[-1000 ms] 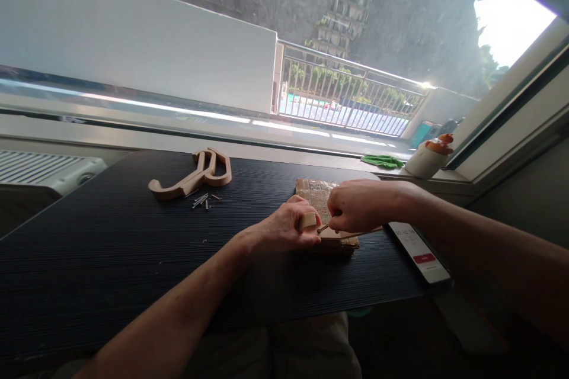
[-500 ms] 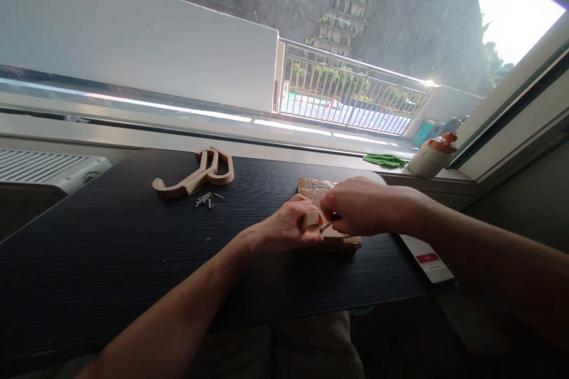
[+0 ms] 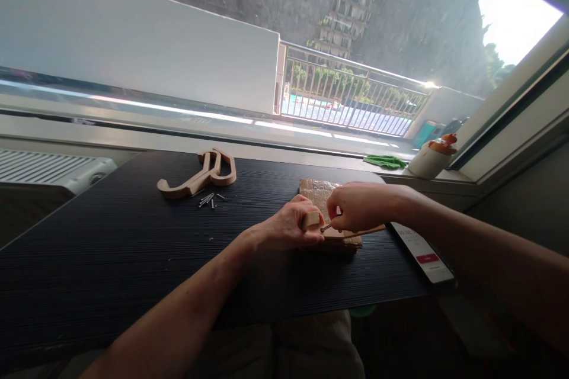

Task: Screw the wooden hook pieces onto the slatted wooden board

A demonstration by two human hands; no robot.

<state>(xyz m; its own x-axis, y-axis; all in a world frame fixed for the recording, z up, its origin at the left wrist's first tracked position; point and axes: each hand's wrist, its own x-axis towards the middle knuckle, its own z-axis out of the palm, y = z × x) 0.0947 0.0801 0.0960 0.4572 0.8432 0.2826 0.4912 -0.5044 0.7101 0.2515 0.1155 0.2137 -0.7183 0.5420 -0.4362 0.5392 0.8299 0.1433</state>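
My left hand (image 3: 299,224) is closed around a pale wooden piece (image 3: 311,220), pressing it down on a pad of cardboard (image 3: 313,190). A wooden edge (image 3: 371,231) also shows under my right wrist; whether it is the same piece I cannot tell. My right hand (image 3: 355,206) pinches a thin, rod-shaped metal tool (image 3: 328,226). The tool's tip meets the wood right beside my left fingertips. My right fingers hide the rest of the tool.
A curved wooden frame (image 3: 204,180) lies at the left on the dark table (image 3: 133,260), with several screws (image 3: 207,200) in front of it. A phone (image 3: 429,257) lies near the right edge. On the windowsill are a green cloth (image 3: 384,161) and a white bottle (image 3: 430,159).
My right hand has turned and its fingers have shifted around the tool, uncovering more of the wood and the phone. My left hand keeps its grip. The view has shifted slightly.
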